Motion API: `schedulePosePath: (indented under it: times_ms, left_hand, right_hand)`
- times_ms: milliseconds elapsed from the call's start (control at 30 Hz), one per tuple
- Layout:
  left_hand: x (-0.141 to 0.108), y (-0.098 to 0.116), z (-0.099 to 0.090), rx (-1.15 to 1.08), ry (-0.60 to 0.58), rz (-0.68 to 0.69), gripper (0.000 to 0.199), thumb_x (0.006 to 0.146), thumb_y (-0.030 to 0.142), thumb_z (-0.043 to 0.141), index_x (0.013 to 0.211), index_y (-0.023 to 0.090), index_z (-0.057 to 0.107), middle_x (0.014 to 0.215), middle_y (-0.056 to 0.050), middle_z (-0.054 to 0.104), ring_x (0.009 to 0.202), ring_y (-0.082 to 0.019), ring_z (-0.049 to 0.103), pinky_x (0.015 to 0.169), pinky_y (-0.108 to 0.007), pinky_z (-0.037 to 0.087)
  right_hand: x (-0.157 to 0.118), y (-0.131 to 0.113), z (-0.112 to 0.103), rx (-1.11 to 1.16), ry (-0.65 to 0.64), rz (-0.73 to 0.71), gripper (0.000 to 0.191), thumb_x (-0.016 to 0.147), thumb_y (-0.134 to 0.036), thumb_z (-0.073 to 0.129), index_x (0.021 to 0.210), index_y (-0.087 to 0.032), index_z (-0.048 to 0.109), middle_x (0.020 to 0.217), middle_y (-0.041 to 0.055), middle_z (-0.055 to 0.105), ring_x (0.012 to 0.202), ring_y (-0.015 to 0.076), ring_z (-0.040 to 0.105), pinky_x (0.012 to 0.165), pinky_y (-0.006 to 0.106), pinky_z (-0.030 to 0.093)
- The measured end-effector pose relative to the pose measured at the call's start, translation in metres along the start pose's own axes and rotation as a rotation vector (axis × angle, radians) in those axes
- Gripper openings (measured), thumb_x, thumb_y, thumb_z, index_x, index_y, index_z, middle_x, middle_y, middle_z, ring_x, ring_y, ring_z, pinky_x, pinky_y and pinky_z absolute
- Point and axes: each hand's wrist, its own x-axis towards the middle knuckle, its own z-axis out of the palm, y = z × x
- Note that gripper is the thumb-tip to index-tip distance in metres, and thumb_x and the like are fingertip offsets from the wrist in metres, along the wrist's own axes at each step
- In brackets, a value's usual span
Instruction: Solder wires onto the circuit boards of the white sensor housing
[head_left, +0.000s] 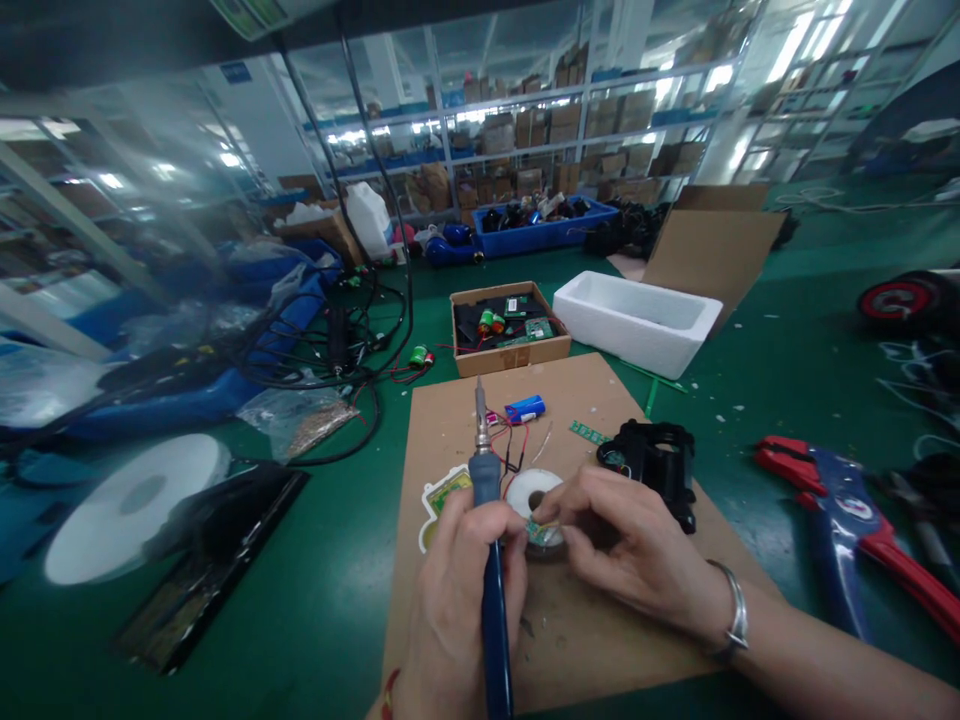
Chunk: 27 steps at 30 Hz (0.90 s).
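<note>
My left hand point(469, 580) is closed round a blue soldering iron point(489, 480), whose metal tip points up and away from me. The thumb and forefinger of that hand also reach the edge of a small green circuit board point(537, 530). From the other side, my right hand point(630, 545) pinches a thin light wire at the board; its exact grip is partly hidden. Behind the fingers lies a white solder spool point(531, 488). A blue battery point(525, 408) with red and black wires sits farther off, and a black plastic housing point(660, 455) is to the right.
Brown cardboard point(577, 650) covers the bench in front of me. A box of parts point(510, 360) and a white foam box point(637, 325) stand behind it. Red-and-blue pliers point(832, 510) lie right; a large white reel point(142, 505) and black cables are left.
</note>
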Motion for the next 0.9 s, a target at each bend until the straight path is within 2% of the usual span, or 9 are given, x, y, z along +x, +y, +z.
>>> schedulePosePath:
  times_ms: [100, 200, 400, 600, 900]
  left_hand:
    - [-0.001, 0.000, 0.001, -0.022, 0.003, -0.006, 0.022, 0.084, 0.004, 0.054, 0.098, 0.019, 0.049, 0.091, -0.003, 0.051, 0.086, -0.011, 0.054, 0.076, -0.024, 0.046]
    - [-0.002, 0.001, 0.001, -0.026, 0.012, -0.034, 0.022, 0.084, 0.004, 0.055, 0.098, 0.020, 0.050, 0.093, -0.002, 0.052, 0.085, -0.011, 0.054, 0.076, -0.024, 0.045]
    - [0.000, 0.007, 0.001, -0.069, 0.023, -0.057, 0.023, 0.084, 0.002, 0.054, 0.098, 0.020, 0.050, 0.095, -0.003, 0.052, 0.090, -0.011, 0.056, 0.078, -0.023, 0.045]
    - [0.000, 0.008, 0.001, -0.055, 0.029, -0.052, 0.025, 0.082, 0.000, 0.055, 0.098, 0.019, 0.051, 0.095, -0.002, 0.052, 0.090, -0.009, 0.054, 0.082, -0.020, 0.043]
    - [0.000, 0.009, 0.000, -0.039, 0.010, -0.067, 0.024, 0.083, 0.001, 0.055, 0.097, 0.019, 0.050, 0.094, -0.002, 0.050, 0.088, -0.009, 0.054, 0.080, -0.020, 0.043]
  right_hand:
    - [0.000, 0.000, 0.005, -0.007, 0.074, 0.000, 0.014, 0.074, -0.004, 0.050, 0.077, -0.017, 0.045, 0.080, -0.0002, 0.063, 0.075, 0.0106, 0.059, 0.066, 0.022, 0.046]
    - [-0.001, 0.000, 0.007, -0.007, 0.091, 0.000, 0.014, 0.074, -0.004, 0.051, 0.076, -0.017, 0.045, 0.080, 0.0000, 0.063, 0.074, 0.0103, 0.059, 0.065, 0.021, 0.046]
    - [-0.006, -0.001, 0.002, 0.052, 0.030, 0.058, 0.008, 0.082, -0.009, 0.050, 0.082, -0.017, 0.048, 0.086, 0.0032, 0.064, 0.079, 0.0114, 0.060, 0.068, 0.022, 0.047]
    - [-0.011, -0.003, 0.000, 0.221, -0.022, 0.229, 0.007, 0.095, -0.015, 0.040, 0.098, -0.017, 0.046, 0.090, 0.0051, 0.064, 0.078, 0.0099, 0.062, 0.070, 0.021, 0.049]
    - [-0.009, -0.007, 0.000, 0.267, -0.028, 0.248, 0.003, 0.098, -0.016, 0.036, 0.099, -0.018, 0.038, 0.095, 0.0056, 0.066, 0.080, 0.0086, 0.062, 0.071, 0.020, 0.046]
